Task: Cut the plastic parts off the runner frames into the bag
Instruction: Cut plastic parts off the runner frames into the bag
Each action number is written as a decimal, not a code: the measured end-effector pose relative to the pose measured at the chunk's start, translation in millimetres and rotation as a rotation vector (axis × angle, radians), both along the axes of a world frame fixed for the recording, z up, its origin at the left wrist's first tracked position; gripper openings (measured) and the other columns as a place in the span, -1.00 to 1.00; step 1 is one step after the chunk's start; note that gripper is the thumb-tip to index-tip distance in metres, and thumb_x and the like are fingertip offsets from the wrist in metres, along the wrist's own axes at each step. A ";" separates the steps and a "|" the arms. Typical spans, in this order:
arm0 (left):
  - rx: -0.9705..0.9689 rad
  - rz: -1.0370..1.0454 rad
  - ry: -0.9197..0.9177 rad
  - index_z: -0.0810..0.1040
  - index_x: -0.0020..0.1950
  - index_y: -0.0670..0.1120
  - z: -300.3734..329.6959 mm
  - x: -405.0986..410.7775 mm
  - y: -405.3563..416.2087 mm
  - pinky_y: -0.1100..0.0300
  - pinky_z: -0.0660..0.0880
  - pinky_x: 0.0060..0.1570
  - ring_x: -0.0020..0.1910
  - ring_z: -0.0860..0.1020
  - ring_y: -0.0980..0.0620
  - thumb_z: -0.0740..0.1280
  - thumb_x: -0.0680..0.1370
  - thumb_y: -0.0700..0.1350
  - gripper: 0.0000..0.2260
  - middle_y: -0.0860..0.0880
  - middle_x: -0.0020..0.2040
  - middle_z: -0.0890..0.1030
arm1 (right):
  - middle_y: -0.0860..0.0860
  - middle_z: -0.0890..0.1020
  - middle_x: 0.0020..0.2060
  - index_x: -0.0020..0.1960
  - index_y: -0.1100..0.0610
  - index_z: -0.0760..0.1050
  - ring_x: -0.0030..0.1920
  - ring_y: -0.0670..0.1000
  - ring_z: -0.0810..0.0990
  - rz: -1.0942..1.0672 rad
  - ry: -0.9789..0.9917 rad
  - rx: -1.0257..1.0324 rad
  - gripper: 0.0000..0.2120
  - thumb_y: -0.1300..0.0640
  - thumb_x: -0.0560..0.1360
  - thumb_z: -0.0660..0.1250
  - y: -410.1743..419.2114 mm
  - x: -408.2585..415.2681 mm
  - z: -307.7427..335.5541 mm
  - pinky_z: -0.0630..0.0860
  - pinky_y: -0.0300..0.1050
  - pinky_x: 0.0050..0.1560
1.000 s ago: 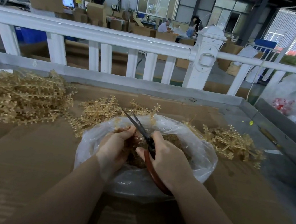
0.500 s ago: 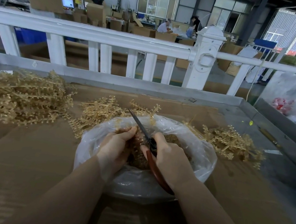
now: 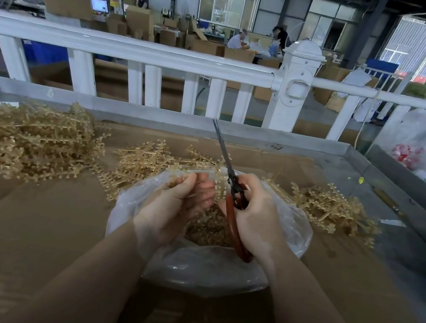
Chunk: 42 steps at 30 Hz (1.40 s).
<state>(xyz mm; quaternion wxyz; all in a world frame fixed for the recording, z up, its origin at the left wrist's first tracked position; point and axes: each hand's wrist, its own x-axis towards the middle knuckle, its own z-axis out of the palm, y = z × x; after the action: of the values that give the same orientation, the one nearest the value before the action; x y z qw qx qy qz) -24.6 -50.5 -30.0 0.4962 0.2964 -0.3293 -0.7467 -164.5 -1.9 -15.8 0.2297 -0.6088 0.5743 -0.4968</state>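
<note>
Clear plastic bag [image 3: 287, 225] sits on the counter [image 3: 36, 219]; above it the right hand [image 3: 256, 216] grips red-handled scissors [image 3: 232, 191], and the left hand [image 3: 173, 207] pinches a runner frame [image 3: 194, 171].

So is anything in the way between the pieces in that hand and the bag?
Nothing visible is. The left hand holds a runner frame right over the open bag, and the right hand holds the scissors beside it, blades pointing up and away.

Single head view, looking forward-down, close over hands [image 3: 208, 209].
</note>
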 end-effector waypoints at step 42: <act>0.242 0.325 0.068 0.55 -0.17 -0.23 -1.2 9.4 -8.0 0.22 0.57 -0.43 -0.35 0.60 0.01 0.33 0.49 -0.38 -0.92 -0.11 -0.29 0.58 | -0.16 0.51 -0.24 0.03 -0.09 0.41 -0.13 -0.11 0.50 -0.050 0.366 -0.132 -0.73 -0.19 0.42 0.33 28.9 -3.7 -11.4 0.44 -0.16 -0.14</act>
<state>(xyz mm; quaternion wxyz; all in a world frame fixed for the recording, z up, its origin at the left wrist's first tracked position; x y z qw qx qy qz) -15.2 -58.5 -31.1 0.5817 0.3777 -0.1679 -0.7005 -168.1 27.0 -27.3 0.0686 -0.6884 0.5874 -0.4198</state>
